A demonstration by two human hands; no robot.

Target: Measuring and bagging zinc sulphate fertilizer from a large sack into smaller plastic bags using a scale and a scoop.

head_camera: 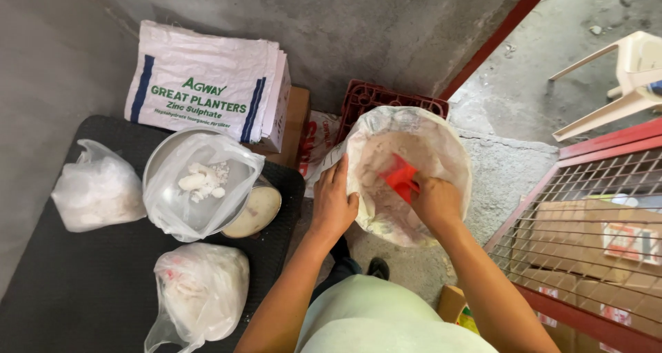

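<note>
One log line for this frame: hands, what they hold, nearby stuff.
left hand: grips rim of white sack | right hand: holds red scoop inside sack | nearby: three filled plastic bags, one in a metal bowl, on black mat

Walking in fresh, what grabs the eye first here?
The bright red plastic scoop, gripped by the right hand inside the big open white sack of pale powder, stands out at centre. The left hand holds the sack's rim. To the left, three filled clear plastic bags sit on a black mat.
</note>
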